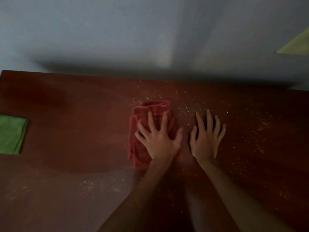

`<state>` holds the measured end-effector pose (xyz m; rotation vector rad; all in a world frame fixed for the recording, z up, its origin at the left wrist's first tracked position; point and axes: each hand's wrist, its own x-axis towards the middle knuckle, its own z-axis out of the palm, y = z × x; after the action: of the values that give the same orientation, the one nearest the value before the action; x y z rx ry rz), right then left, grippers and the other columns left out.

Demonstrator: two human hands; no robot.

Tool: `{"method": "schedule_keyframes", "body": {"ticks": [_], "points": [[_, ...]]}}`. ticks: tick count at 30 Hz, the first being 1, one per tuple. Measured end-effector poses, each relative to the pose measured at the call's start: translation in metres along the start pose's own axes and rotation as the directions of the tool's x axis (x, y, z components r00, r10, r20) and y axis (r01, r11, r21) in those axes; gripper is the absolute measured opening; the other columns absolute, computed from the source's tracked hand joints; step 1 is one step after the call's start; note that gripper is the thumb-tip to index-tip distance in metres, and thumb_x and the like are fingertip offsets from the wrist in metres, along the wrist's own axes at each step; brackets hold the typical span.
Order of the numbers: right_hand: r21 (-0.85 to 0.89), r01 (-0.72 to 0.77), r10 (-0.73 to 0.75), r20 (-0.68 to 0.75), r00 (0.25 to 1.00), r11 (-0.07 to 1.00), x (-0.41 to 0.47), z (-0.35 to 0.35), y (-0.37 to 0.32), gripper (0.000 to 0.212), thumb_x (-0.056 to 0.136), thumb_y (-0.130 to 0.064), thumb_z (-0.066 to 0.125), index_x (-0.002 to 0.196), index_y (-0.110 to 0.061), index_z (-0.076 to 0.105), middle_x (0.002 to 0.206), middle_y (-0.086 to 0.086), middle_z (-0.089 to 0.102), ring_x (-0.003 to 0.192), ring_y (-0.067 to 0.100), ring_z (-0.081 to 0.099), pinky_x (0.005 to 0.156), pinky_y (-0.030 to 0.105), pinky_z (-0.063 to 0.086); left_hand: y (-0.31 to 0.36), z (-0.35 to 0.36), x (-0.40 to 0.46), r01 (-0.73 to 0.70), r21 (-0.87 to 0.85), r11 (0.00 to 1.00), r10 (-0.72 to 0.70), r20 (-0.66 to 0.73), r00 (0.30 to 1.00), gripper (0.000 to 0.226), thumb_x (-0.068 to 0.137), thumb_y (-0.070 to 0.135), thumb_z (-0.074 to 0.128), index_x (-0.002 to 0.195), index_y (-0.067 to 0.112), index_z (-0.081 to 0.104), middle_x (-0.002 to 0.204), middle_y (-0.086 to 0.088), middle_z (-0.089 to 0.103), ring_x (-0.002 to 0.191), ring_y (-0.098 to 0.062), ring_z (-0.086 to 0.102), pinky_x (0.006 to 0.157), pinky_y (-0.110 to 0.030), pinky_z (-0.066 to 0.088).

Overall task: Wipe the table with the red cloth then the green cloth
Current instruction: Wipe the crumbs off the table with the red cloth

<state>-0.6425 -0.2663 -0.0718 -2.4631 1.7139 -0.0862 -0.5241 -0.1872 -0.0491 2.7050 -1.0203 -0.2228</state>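
left hand flat with fingers spread, pressing on the folded red cloth at the middle of the brown table, right hand flat and empty just beside it, yellow crumbs scattered, green cloth well apart at left edge

We see fine yellow crumbs scattered about, a grey wall behind, and a yellowish corner at far right.

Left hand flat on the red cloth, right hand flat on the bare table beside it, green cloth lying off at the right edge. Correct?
Not quite: the head view shows the green cloth at the left edge, not the right. The rest holds: left hand flat on the red cloth, right hand flat on the table beside it.
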Motion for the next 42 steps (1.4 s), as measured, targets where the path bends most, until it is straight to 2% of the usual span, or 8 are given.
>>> {"method": "schedule_keyframes", "body": {"ticks": [3,11,15,19,22,26,35,42], "points": [[0.014,-0.005,0.005,-0.005,1.000,1.000,0.001,-0.001,0.001,0.051,0.095,-0.036,0.034,0.145,-0.029,0.041,0.158,0.005,0.031,0.143,0.033,0.027,0.116,0.056,0.015,0.003,-0.002,-0.001,-0.119,-0.019,0.993,0.120,0.052,0.991,0.075,0.070,0.070,0.055,0.139,0.041,0.049,0.156,-0.009,0.035,0.138,-0.051,0.025,0.106,-0.067,0.021],[0.083,-0.010,0.015,-0.057,0.998,0.996,-0.001,-0.003,0.001,0.051,0.094,-0.033,0.034,0.142,-0.025,0.046,0.156,0.006,0.035,0.142,0.034,0.029,0.117,0.055,0.014,-0.069,-0.026,-0.003,-0.082,-0.089,0.993,0.088,0.075,0.993,0.077,0.062,0.053,0.058,0.137,0.041,0.051,0.152,0.002,0.042,0.140,-0.041,0.031,0.113,-0.063,0.021],[0.098,-0.008,0.014,-0.055,0.998,0.995,-0.001,-0.003,-0.001,0.052,0.093,-0.034,0.033,0.142,-0.023,0.045,0.156,0.008,0.034,0.142,0.035,0.028,0.116,0.057,0.013,-0.174,-0.048,-0.009,0.107,-0.054,0.993,-0.107,0.015,0.994,0.078,0.064,0.054,0.056,0.139,0.035,0.051,0.151,-0.004,0.044,0.136,-0.043,0.035,0.110,-0.062,0.026],[0.104,-0.017,0.024,-0.067,0.997,0.994,0.001,-0.003,-0.002,0.052,0.092,-0.035,0.033,0.142,-0.023,0.045,0.156,0.008,0.035,0.142,0.035,0.028,0.116,0.057,0.013,-0.261,-0.074,0.018,0.325,-0.041,0.945,-0.327,-0.061,0.943,0.081,0.066,0.056,0.049,0.141,0.026,0.051,0.148,-0.012,0.045,0.132,-0.048,0.036,0.109,-0.063,0.025],[0.095,-0.019,0.025,-0.069,0.997,0.995,0.001,-0.002,-0.001,0.052,0.093,-0.035,0.033,0.142,-0.023,0.045,0.156,0.008,0.035,0.142,0.035,0.028,0.116,0.057,0.014,-0.294,-0.088,0.071,0.500,-0.111,0.859,-0.509,-0.081,0.857,0.085,0.065,0.059,0.045,0.144,0.027,0.045,0.152,-0.013,0.037,0.137,-0.050,0.027,0.111,-0.066,0.015],[0.077,-0.024,0.030,-0.070,0.997,0.997,0.002,-0.002,-0.002,0.052,0.093,-0.035,0.032,0.141,-0.022,0.047,0.155,0.007,0.036,0.142,0.034,0.029,0.117,0.056,0.014,-0.302,-0.094,0.142,0.549,-0.073,0.833,-0.553,-0.051,0.832,0.084,0.069,0.059,0.045,0.148,0.032,0.036,0.158,-0.013,0.023,0.142,-0.053,0.013,0.112,-0.068,0.003],[0.068,-0.024,0.028,-0.073,0.997,0.997,0.002,-0.002,-0.002,0.049,0.093,-0.030,0.036,0.141,-0.024,0.048,0.155,0.007,0.037,0.142,0.033,0.030,0.117,0.057,0.014,-0.266,-0.081,0.220,0.437,0.052,0.898,-0.436,-0.018,0.900,0.076,0.080,0.059,0.040,0.151,0.034,0.027,0.162,-0.015,0.014,0.142,-0.056,0.006,0.111,-0.070,0.001],[0.065,-0.026,0.030,-0.064,0.998,0.998,0.002,-0.003,-0.002,0.050,0.093,-0.029,0.036,0.141,-0.025,0.047,0.155,0.006,0.037,0.143,0.032,0.029,0.118,0.056,0.013,-0.183,-0.064,0.198,0.101,0.062,0.993,-0.104,0.061,0.993,0.077,0.075,0.059,0.037,0.149,0.037,0.034,0.160,-0.014,0.023,0.140,-0.057,0.014,0.109,-0.070,0.008]]}}
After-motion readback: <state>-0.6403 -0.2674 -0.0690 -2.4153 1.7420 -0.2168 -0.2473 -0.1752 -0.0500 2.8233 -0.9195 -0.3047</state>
